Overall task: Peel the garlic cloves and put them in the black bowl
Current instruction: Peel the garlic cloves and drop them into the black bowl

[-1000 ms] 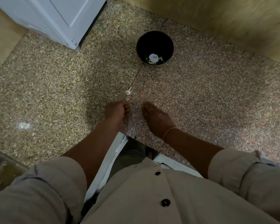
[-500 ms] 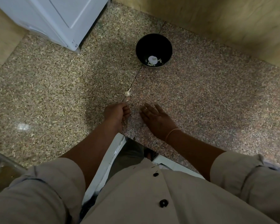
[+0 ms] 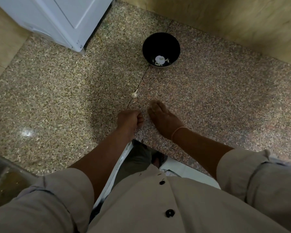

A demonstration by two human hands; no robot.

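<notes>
The black bowl (image 3: 161, 46) stands at the far side of the speckled stone counter (image 3: 225, 98), with a white garlic head (image 3: 160, 60) and a few pale scraps in its bottom. A small garlic clove (image 3: 134, 94) lies on the counter seam between the bowl and my hands, and a tiny pale scrap (image 3: 134, 101) lies just below it. My left hand (image 3: 129, 120) rests on the counter curled into a loose fist; nothing shows in it. My right hand (image 3: 163, 118) lies palm down beside it, fingers stretched forward and close together, the tips blurred.
A white appliance (image 3: 65, 22) stands at the back left. A wooden wall (image 3: 225, 22) runs behind the bowl. The counter's front edge (image 3: 175, 158) is just under my forearms. Something shiny and metallic (image 3: 0, 174) sits at the lower left.
My right hand's fingers, spread half a second ago, have drawn together and reached slightly forward. My left hand stays curled in place. The view has shifted a little.
</notes>
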